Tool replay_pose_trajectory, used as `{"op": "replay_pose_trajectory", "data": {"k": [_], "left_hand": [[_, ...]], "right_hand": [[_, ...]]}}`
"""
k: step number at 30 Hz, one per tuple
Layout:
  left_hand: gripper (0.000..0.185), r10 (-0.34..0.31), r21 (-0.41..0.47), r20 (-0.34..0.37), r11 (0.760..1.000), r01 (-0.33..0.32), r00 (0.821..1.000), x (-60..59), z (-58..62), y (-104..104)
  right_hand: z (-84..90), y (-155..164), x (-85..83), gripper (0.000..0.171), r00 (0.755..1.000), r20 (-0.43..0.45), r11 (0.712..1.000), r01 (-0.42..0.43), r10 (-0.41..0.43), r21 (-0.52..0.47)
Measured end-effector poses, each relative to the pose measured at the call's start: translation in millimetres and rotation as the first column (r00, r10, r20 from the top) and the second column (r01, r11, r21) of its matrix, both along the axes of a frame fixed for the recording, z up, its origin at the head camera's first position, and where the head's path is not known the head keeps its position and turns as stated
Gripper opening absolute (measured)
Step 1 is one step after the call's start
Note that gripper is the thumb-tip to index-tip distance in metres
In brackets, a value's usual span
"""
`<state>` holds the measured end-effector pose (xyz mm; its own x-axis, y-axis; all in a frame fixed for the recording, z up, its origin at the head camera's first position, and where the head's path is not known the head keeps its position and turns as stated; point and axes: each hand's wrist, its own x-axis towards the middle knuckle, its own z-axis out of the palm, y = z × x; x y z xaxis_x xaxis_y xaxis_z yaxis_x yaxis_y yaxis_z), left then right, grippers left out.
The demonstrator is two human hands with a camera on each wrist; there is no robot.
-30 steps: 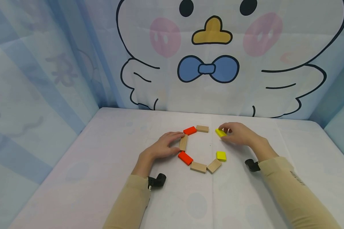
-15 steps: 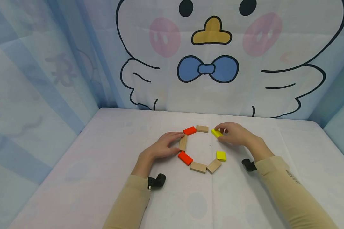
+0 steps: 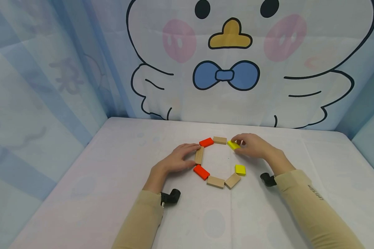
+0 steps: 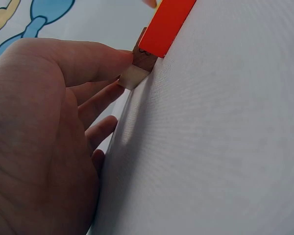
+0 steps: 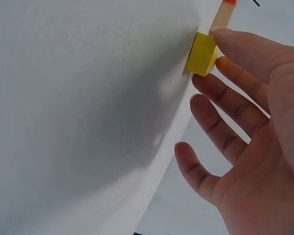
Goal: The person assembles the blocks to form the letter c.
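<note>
on the white table [image 3: 118,180] lies a ring of flat blocks, and both hands are at its rim. the right hand [image 3: 255,146] is at about 1 o'clock of the ring; its thumb and forefinger pinch a yellow block [image 3: 233,145], which lies flat on the cloth with its near end close beside the plain wooden block [image 3: 219,140] at 12 o'clock. in the right wrist view the same yellow block [image 5: 202,60] sits between thumb tip and forefinger, with the other fingers [image 5: 225,125] spread loose and straight below it.

the left hand [image 3: 176,160] is at 9 o'clock of the ring. its fingers lie nearly straight, with the fingertips against the outer side of an upright-lying wooden block [image 3: 199,155]; in the left wrist view thumb and forefinger meet at the end of that wooden block [image 4: 135,73], just beside an orange block [image 4: 166,25].

round the ring: an orange block [image 3: 206,141] at 11 o'clock, another orange block [image 3: 201,172] at 7 o'clock, a wooden block [image 3: 215,182] at 6 o'clock, a second wooden one [image 3: 232,180] at 5 o'clock touching it, and a small yellow block [image 3: 240,169] at 4 o'clock. a gap is open at 3 o'clock, between the two yellow blocks.

behind the table hangs a cloth with a cartoon bird [image 3: 230,58] wearing a blue bow tie.
</note>
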<state>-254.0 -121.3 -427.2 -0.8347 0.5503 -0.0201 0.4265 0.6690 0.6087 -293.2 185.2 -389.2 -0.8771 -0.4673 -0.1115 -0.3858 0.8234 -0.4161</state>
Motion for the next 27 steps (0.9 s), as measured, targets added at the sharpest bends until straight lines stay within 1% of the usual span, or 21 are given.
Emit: {"op": "replay_pose_trajectory", "data": {"k": [5,14,27], "left_hand": [[0.058,0.003,0.002,0.003,1.000,-0.003,1.000,-1.2,-1.4,0.6],[0.058,0.017,-0.006,0.006,1.000,-0.016,1.000,-3.0,-2.9,2.0],[0.058,0.001,0.008,-0.003,1.000,-0.001,1.000,-2.8,-2.4,2.0]], "right_hand": [[-0.5,-1.4,-1.6,0.038,1.000,-0.007,1.000,-0.009,0.009,0.002],[-0.6,-1.7,-2.2,0.038,1.000,0.004,1.000,0.005,-0.005,0.003],[0.8,-1.5,0.9,0.038,1.000,0.010,1.000,0.029,-0.029,-0.003]]}}
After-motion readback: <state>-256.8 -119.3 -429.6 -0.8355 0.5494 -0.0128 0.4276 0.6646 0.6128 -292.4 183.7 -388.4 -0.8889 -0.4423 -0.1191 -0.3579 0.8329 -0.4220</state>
